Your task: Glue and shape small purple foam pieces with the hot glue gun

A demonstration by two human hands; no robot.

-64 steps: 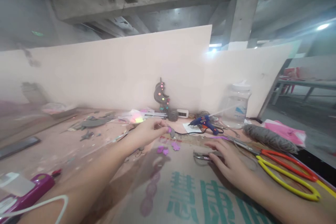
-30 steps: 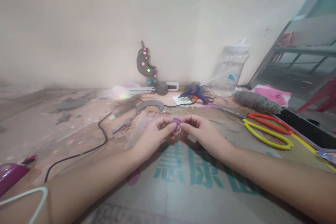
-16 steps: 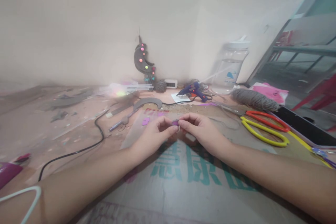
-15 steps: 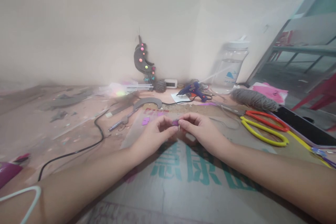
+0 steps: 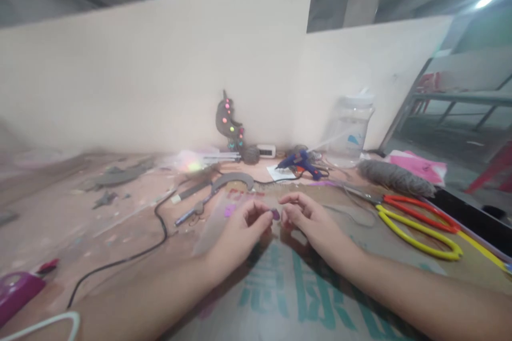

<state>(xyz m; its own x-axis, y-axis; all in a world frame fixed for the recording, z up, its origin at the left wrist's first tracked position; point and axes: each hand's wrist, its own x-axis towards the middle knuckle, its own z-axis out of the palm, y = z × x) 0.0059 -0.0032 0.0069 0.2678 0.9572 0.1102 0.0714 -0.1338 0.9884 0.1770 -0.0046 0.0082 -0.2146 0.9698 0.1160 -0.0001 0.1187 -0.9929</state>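
Note:
Between the thumb and fingertips of my left hand is a small purple piece, too small and blurred to name further. My right hand is close by on the right, fingers bent and a little apart, with nothing visible in it. A narrow gap separates it from the purple piece. Both hands are above a translucent sheet with green printed characters. Past my left hand lies a flat purple scrap.
Scissors with red and yellow handles lie right of my hands, near a grey yarn skein. Behind are a blue glue gun, a water bottle and a decorated crescent. A black cord runs along the left.
My right hand has come away from the purple piece, which stays in my left fingertips. The camera view has tilted upward, so the table things appear lower.

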